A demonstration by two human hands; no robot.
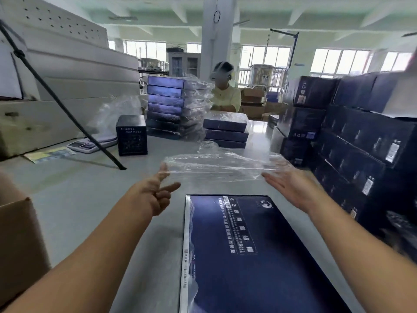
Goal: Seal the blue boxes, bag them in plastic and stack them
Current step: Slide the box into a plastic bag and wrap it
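Note:
A flat dark blue box (248, 256) with white print lies on the grey table right in front of me. Above its far end a clear plastic bag (216, 164) is stretched between my hands. My left hand (155, 193) pinches the bag's left corner between thumb and fingers, with the other fingers curled. My right hand (291, 186) has straight fingers reaching into the bag's right end. A tall stack of bagged blue boxes (171, 107) stands at the far side, with a shorter stack (225, 129) beside it.
A small dark cube box (132, 135) and a white scale (90, 143) sit at the far left, with a black pole (67, 109) slanting down to the table. Dark cartons (361, 136) are piled on the right. A brown carton (20, 240) stands at my left. A person (225, 96) sits across.

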